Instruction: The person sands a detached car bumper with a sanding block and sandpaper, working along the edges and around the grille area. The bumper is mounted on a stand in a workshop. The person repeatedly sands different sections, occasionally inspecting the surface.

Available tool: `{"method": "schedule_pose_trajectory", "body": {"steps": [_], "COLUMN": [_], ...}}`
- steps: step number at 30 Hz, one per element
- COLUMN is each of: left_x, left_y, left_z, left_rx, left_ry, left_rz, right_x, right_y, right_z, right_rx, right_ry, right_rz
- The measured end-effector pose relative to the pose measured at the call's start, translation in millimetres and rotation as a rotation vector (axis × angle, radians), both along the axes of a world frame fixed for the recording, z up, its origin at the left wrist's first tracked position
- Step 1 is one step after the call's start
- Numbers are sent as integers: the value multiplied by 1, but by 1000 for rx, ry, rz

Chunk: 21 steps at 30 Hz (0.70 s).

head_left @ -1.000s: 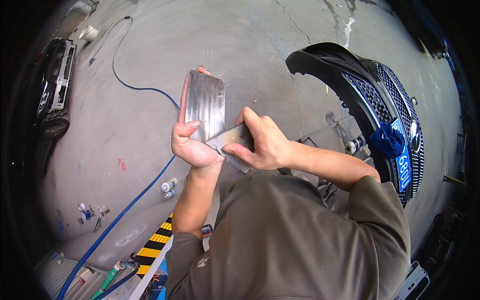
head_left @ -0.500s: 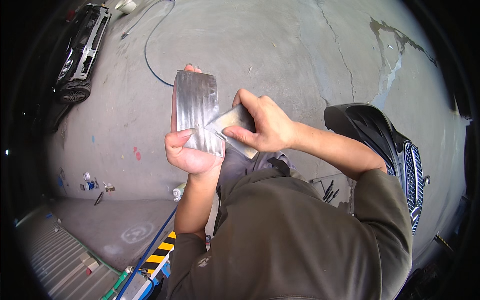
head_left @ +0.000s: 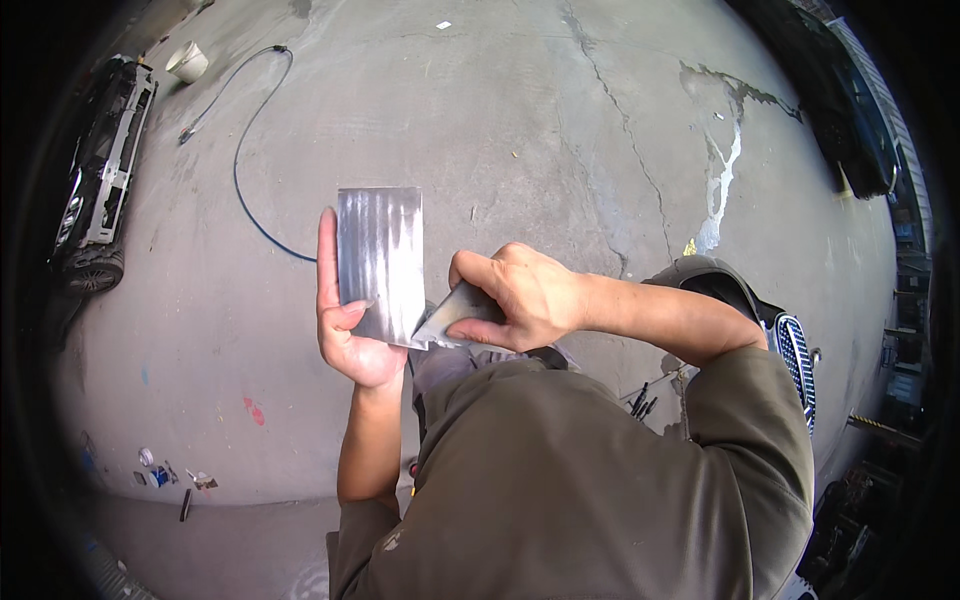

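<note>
Head view: one metal plate (head_left: 380, 262) gripped in left hand (head_left: 345, 320), one scraper (head_left: 455, 312) clenched in right hand (head_left: 520, 295).

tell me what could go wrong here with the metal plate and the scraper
1. The left hand holds the metal plate only along one edge, over bare concrete floor; the grip could slip and the plate drop.
2. The right hand presses the scraper at the plate's lower corner, close to the left thumb; a slip might nick it.
3. The blue hose on the floor may be a trip hazard.
</note>
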<state>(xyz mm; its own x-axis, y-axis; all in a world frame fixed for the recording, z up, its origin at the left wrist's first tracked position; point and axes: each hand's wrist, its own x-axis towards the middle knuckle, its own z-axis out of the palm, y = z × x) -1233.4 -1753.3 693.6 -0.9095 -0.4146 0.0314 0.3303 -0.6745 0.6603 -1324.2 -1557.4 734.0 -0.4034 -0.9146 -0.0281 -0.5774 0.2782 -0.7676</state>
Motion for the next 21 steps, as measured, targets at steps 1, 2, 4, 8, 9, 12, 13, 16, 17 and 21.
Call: {"method": "schedule_pose_trajectory", "body": {"steps": [1, 2, 4, 8, 9, 12, 13, 16, 17, 21], "left_x": [-5, -12, -19, -49, -55, -52, -55, -84, -96, -148], "left_y": [-22, -44, -67, -118, -134, -181, -199, -254, -266, -309], "left_z": [4, 8, 16, 31, 31, 15, 7, -25, -40, -96], "left_rx": [3, -12, -10, -220, -215, -164, -256, -74, -45, 133], "left_ry": [27, 65, -22, -197, -162, -79, -40, -15, 51, 214], "left_rz": [-17, -98, -9, 99, 93, -150, -296, -448, -557, -798], "right_x": [-17, -32, -42, -68, -84, -153, -164, -174, -173, -192], "right_y": [-19, -35, -69, -129, -146, -179, -190, -236, -246, -326], "right_z": [0, 1, -3, -12, -14, -26, -35, -61, -69, -98], "right_rx": [-112, -232, -275, -372, -399, -307, -401, -547, -591, -694], "right_ry": [-46, -56, -10, 51, 28, -220, -292, -569, -740, -1038], "right_rz": [-134, -290, -313, -397, -485, -843, -845, -794, -787, -682]}}
